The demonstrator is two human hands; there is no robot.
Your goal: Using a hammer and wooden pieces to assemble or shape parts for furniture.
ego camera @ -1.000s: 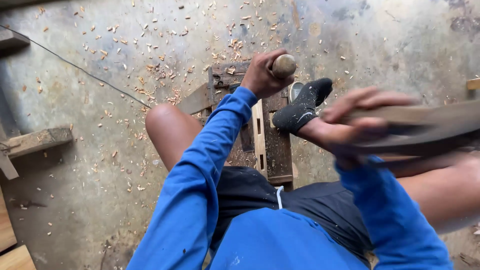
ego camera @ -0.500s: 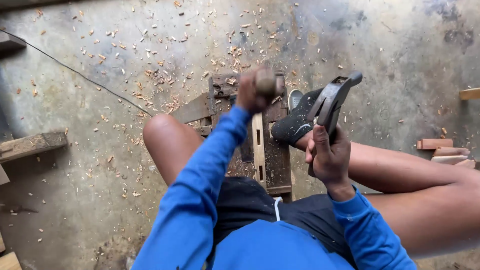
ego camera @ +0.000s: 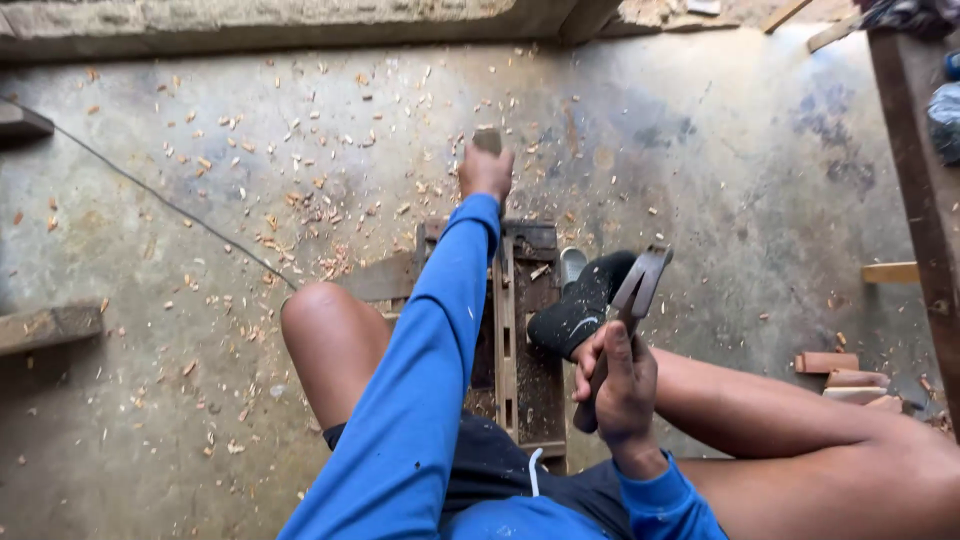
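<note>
The left hand (ego camera: 486, 172) is closed on a chisel (ego camera: 487, 141), held ahead over the workpiece (ego camera: 527, 330); the right hand (ego camera: 622, 385) grips a hammer (ego camera: 632, 300), nearer the body, handle pointing forward.

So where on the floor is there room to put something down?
The concrete floor is mostly bare right of the wooden frame, up to the small wood blocks. Left of the left hand, wood chips crowd it.

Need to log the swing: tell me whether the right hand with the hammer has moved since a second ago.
Yes. The right hand with the hammer has come in from the right and now sits beside the dark shoe, near the wooden frame.
</note>
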